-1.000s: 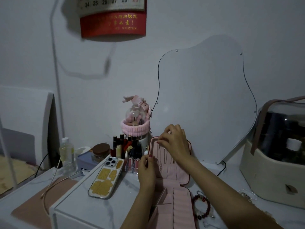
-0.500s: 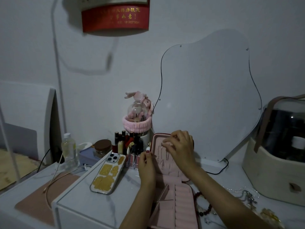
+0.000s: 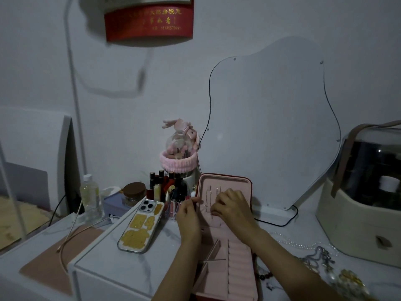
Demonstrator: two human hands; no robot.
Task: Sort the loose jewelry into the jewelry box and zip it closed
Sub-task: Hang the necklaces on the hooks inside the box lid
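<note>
While jewelry box (image 3: 225, 246) sits unzipped | both hands at lid (image 3: 224, 192): left hand (image 3: 189, 216), right hand (image 3: 232, 208) pinch, probably a chain | loose jewelry (image 3: 319, 257) at 4 o'clock unsorted

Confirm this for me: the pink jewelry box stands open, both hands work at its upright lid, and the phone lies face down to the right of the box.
One detail is wrong. The head view shows the phone lying face down to the left of the jewelry box, not the right. The rest holds: the box stands open, and the left hand and right hand work at its upright lid.
</note>
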